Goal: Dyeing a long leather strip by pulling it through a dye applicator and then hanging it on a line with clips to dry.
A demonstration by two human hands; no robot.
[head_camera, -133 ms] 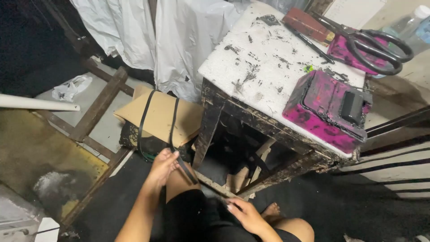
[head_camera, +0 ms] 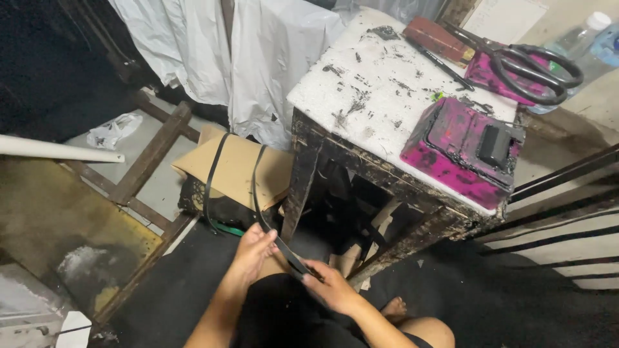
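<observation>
While the left hand (head_camera: 253,250) keeps its pinch on the black strap (head_camera: 274,237), the right hand (head_camera: 330,288) has come up and now grasps its lower end.

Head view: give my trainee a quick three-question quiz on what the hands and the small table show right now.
1. True or false: both hands hold the black strap.
2. Which lies on the pink pad at the white table's far corner? A) hammer B) black scissors C) brush
3. What does the black strap loop over, to the table's left?

Key
1. True: the left hand and the right hand both grip it.
2. B.
3. The cardboard sheet, on a dark bundle.
</observation>
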